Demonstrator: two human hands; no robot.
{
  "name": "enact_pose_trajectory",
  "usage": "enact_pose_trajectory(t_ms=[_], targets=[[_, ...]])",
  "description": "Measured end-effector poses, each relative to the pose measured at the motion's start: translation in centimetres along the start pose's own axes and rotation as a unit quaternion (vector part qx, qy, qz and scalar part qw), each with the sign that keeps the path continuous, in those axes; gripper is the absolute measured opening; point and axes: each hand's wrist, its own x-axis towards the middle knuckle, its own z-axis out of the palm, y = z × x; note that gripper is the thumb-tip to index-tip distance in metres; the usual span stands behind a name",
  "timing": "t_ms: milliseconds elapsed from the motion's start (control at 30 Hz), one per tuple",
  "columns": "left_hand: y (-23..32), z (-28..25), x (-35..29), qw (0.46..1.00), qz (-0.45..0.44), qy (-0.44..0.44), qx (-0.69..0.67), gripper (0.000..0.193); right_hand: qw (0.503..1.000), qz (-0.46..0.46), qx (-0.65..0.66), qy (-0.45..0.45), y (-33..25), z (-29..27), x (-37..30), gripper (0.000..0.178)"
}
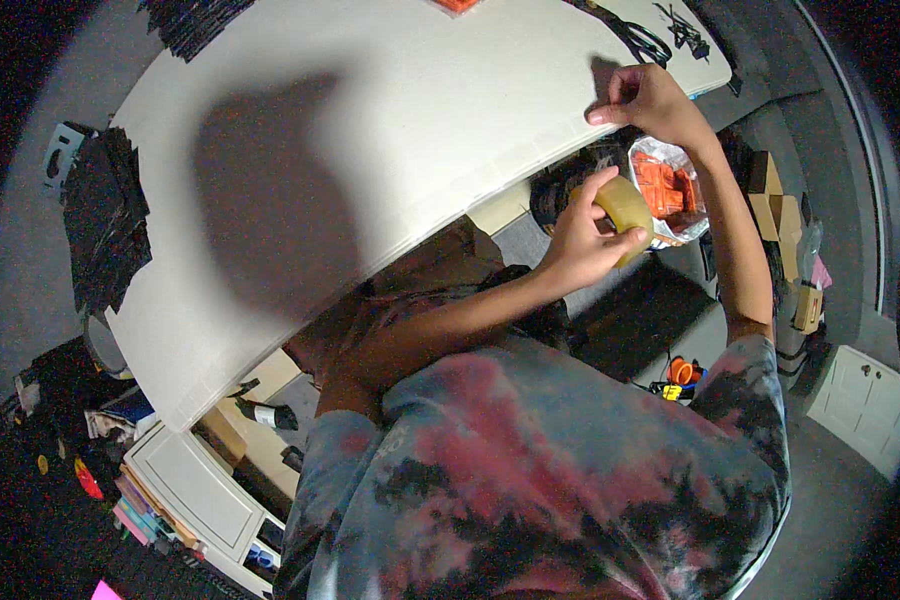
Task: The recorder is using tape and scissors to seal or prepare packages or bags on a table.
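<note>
My left hand [582, 245] is wrapped round a roll of yellowish tape [627, 212], held just off the near edge of the white table [450, 120]. Above it, at the table's right end, my right hand [660, 105] is bent over the edge with its fingers curled and the thumb tip close to the tabletop. Whatever those fingers pinch, if anything, is too small to tell. Faint pale rectangles [480, 178], like short strips of clear tape, run along the near table edge.
Beneath my right forearm stands a foil-lined container [692, 222] with orange pieces [662, 185]. Black cables [645, 42] lie at the far right of the table. Black stacked sheets [105, 215] overhang its left edge. Cardboard boxes [778, 215] stand at right, a white drawer unit [195, 485] at lower left.
</note>
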Motion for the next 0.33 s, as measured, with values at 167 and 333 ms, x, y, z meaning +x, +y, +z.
enact_pose_trajectory(t_ms=[167,333], targets=[[-1.3,0.0,0.2,1.000,-0.016,-0.008,0.009,0.081,0.994,0.048,-0.098,0.009,2.1,-2.1,0.4,0.036],[-1.7,-0.6,0.1,0.999,0.051,-0.008,-0.016,0.086,0.955,-0.128,-0.151,0.220,-1.7,-0.1,-3.4,0.044]])
